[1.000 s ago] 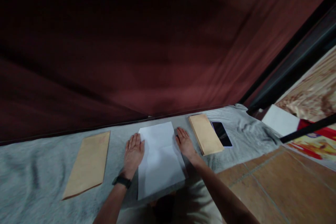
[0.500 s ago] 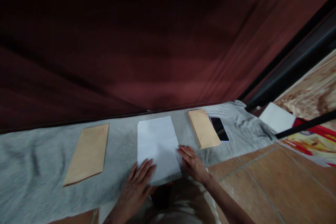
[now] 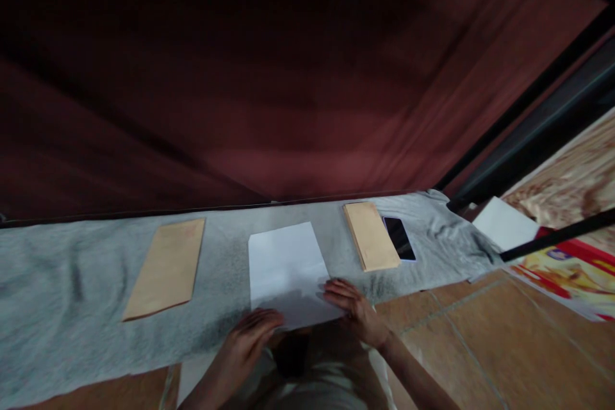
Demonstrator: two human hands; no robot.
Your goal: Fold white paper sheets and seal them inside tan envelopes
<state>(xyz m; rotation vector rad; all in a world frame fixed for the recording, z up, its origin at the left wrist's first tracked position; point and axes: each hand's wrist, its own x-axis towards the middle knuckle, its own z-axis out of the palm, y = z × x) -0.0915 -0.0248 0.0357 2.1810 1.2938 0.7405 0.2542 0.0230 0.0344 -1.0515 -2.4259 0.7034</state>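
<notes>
A white sheet of paper (image 3: 287, 262) lies on the grey cloth (image 3: 225, 269) right in front of me. My left hand (image 3: 252, 336) is closed at its near left corner, fingers bent over the edge and thumb below. At the near right corner my right hand (image 3: 353, 307) pinches the paper's side, its fingers resting on top. The paper's near edge reaches over the front of the cloth toward my lap. To the left lies a single brown envelope (image 3: 166, 266). Right of the paper is a stack of brown envelopes (image 3: 371, 236).
A dark phone (image 3: 399, 238) with a pale purple rim lies beside the envelope stack. A dark red fabric wall (image 3: 307, 128) rises behind the cloth. Black bars (image 3: 528, 109) stand at the right, near a colourful printed box (image 3: 571, 269) on the tiled floor (image 3: 461, 333).
The paper has slid slightly toward me. My left hand has gone from lying flat on the paper to curling at its near edge. My right hand has moved slightly nearer.
</notes>
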